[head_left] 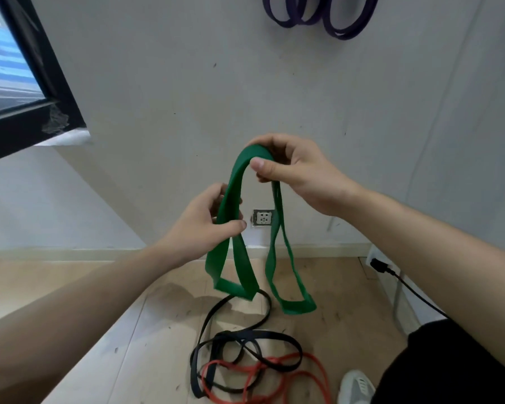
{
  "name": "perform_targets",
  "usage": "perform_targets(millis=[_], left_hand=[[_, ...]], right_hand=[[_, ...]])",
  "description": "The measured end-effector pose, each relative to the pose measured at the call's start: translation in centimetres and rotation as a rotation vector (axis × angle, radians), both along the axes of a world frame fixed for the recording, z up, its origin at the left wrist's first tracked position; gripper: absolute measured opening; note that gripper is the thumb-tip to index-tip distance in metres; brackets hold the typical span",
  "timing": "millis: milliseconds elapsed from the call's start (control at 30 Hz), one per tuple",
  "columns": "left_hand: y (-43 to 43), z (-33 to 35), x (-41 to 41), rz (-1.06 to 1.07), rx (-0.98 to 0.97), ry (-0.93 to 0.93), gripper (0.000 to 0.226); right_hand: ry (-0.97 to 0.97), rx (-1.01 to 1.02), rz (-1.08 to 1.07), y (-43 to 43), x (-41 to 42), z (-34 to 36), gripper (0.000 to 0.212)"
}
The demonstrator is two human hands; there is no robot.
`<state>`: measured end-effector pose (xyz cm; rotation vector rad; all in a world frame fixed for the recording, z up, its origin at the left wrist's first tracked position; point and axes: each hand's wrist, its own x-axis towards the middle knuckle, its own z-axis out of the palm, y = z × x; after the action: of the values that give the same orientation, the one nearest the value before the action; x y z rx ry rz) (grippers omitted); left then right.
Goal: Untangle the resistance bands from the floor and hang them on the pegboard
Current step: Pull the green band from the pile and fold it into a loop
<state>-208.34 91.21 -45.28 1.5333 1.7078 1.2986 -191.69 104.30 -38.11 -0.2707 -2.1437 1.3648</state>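
- One green band (236, 182), pinched by left hand (199, 225) and right hand (298, 170).
- One black band (260, 335) and one red band (289, 358), tangled on the floor.
- Purple bands (344, 33), cropped above; count unclear.

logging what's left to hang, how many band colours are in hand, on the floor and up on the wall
In hand: 1, the green flat rubber band, pinched by the left hand and right hand.
On the wooden floor: 2, the black rubber band and red rubber band, tangled together.
On the pale grey wall: 1, the purple rubber bands.
Total: 4 colours.
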Motion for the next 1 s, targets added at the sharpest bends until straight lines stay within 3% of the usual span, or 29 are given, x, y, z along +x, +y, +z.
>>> perform_targets(millis=[200, 467, 600, 833, 900, 1000], left_hand=[[0.7, 0.1, 0.5, 0.018, 0.037, 0.048, 0.04], [0.9, 0.8, 0.2, 0.101, 0.205, 0.093, 0.045], [0.6, 1.4, -0.1, 0.146, 0.304, 0.157, 0.056], [-0.2, 2.0, -0.2, 0.079, 0.296, 0.169, 0.056], [-0.2, 1.9, 0.2, 0.051, 0.297, 0.158, 0.053], [-0.1, 2.0, 0.7, 0.004, 0.299, 0.144, 0.049]], right_hand=[[0.135, -0.076, -0.113, 2.3, 1.3, 1.2, 0.016], [0.036, -0.163, -0.24, 6.5, 3.7, -0.4, 0.025], [-0.111, -0.205, -0.144, 7.9, 4.9, -1.9, 0.029], [-0.644, -0.013, 0.103, 7.3, 5.1, -4.0, 0.051], [-0.666, -0.005, 0.157, 5.8, 4.2, -4.5, 0.05], [-0.506, -0.047, 0.167, 3.4, 2.6, -4.1, 0.049]])
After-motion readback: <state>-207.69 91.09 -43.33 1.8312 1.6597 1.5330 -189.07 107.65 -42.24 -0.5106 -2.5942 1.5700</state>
